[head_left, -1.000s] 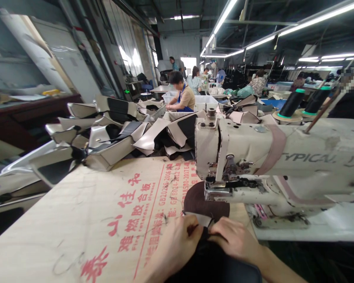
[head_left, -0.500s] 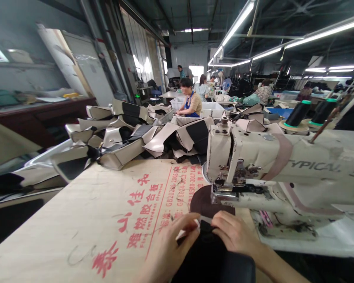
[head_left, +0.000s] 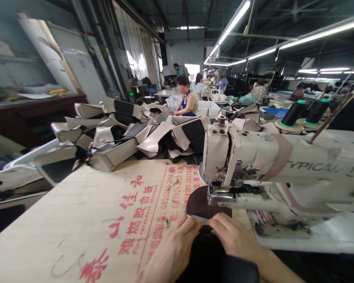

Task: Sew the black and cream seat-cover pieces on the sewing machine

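A black padded piece (head_left: pixel 206 251) lies at the bottom of the view, its upper edge gathered between my left hand (head_left: pixel 171 249) and my right hand (head_left: pixel 231 234). Both hands press and pinch it from either side. Its dark brown rounded part (head_left: pixel 205 204) extends forward under the presser foot (head_left: pixel 221 194) of a cream industrial sewing machine (head_left: pixel 247 157). A pale edge shows beneath that part, near my left fingers. The needle area is partly hidden by the machine's fittings.
The work surface is a plywood board (head_left: pixel 76 220) with red printing. Heaps of beige-and-black cut panels (head_left: pixel 115 137) lie beyond it. Thread cones (head_left: pixel 293 114) stand behind the machine. A co-worker in a blue apron (head_left: pixel 188 102) sits at white bins (head_left: pixel 177 103).
My hands have come closer together over the black piece, and the pale strip between them is mostly covered. The view has shifted slightly, and the machine sits a little further left.
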The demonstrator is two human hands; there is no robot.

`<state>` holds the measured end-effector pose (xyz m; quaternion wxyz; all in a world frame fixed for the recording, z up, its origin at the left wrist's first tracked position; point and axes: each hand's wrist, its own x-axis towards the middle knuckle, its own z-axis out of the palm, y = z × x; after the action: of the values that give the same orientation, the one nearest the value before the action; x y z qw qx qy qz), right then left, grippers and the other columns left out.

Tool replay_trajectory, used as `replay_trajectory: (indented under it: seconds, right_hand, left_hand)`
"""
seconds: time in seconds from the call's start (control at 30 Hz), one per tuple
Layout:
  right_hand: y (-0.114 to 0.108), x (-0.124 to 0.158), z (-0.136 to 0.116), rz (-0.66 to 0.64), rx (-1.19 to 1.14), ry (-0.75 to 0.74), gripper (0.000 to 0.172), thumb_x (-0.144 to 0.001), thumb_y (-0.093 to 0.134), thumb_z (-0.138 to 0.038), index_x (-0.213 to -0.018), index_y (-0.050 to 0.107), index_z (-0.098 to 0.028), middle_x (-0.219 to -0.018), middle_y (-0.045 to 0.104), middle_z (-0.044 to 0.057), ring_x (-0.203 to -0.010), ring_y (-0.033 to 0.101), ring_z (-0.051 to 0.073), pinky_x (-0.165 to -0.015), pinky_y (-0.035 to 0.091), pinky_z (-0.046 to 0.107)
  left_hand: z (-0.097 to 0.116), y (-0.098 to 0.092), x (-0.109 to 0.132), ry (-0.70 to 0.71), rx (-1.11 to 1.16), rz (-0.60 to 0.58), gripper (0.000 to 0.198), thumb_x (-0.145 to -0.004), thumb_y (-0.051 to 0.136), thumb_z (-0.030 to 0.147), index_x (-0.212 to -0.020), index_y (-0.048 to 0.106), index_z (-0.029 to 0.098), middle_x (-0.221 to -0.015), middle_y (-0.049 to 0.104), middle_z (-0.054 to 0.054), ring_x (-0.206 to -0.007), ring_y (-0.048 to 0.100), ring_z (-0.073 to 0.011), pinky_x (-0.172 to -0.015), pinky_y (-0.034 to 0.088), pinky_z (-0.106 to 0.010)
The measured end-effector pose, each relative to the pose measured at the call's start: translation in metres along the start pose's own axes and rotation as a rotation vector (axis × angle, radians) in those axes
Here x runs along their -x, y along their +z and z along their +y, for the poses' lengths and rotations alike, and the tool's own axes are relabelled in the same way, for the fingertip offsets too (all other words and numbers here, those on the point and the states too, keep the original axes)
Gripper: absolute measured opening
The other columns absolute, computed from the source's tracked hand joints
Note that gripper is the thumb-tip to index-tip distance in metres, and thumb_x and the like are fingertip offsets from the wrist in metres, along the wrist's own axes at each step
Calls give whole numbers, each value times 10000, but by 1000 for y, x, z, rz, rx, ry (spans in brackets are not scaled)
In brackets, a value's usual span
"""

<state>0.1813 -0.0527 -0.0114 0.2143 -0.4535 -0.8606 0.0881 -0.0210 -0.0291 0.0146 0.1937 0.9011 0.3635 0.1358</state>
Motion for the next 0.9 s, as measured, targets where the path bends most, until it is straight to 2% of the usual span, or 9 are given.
replay_trajectory:
  seconds: [0.23,0.33,0.4,0.47,0.5,0.6,0.7,0.8,0.9]
  right_hand:
    - [1,-4,8,51,47,-39,175,-890,331,-129,-904,503,-160,-798,550,39,-747,537,165,-633,430,287]
    - [1,-4,7,76,4,-30,187,-902,324,-152,-926,509,-162,-801,558,40,-738,537,152,-627,425,271]
    - [1,-5,6,87,-26,-20,195,-910,323,-171,-937,516,-163,-810,566,41,-740,537,145,-631,424,261]
    - [1,-7,5,86,-43,-3,201,-910,327,-180,-920,527,-166,-808,570,40,-743,538,147,-633,420,261]
    - [2,-9,4,83,-52,12,203,-907,332,-181,-903,534,-168,-803,569,39,-742,538,149,-632,416,263]
    - [5,-13,0,117,-124,111,218,-899,342,-195,-877,558,-174,-806,571,44,-748,544,156,-641,407,268]
    - [13,-17,-9,274,-394,328,249,-902,356,-279,-886,582,-177,-855,598,60,-818,560,172,-716,418,274]
    - [27,-25,-20,439,-818,594,313,-885,392,-414,-926,593,-177,-890,624,57,-882,558,189,-799,420,289]
    - [43,-39,-24,590,-1191,787,386,-817,474,-517,-871,606,-158,-802,630,42,-807,554,197,-741,431,297]
  left_hand:
    - [-7,-14,-12,-117,354,-8,213,-897,415,226,-945,621,257,-925,584,11,-883,543,-117,-815,429,-229]
    - [-22,-15,1,-139,443,-47,249,-894,436,328,-1067,614,306,-1137,563,7,-1051,517,-140,-943,394,-261]
    - [-30,-10,12,-205,542,-110,330,-902,406,376,-1207,527,348,-1342,453,24,-1223,413,-158,-1066,290,-310]
    - [-33,-2,16,-281,659,-122,378,-915,352,409,-1260,478,324,-1379,433,23,-1271,367,-160,-1110,214,-330]
    - [-33,2,15,-315,700,-85,389,-920,324,421,-1233,506,280,-1314,504,3,-1232,415,-163,-1092,247,-323]
    - [-27,9,-4,-400,632,162,420,-919,282,447,-899,591,163,-866,644,-24,-884,578,-172,-823,437,-267]
    - [-23,-2,-35,-403,351,294,388,-910,299,436,-714,509,175,-668,559,1,-664,526,-148,-634,384,-245]
    - [-28,-25,-70,-271,145,153,347,-891,337,391,-678,518,184,-647,558,-5,-625,508,-143,-611,339,-247]
    - [-39,-39,-105,-217,116,15,293,-824,429,341,-600,530,181,-600,558,-21,-607,515,-154,-603,342,-252]
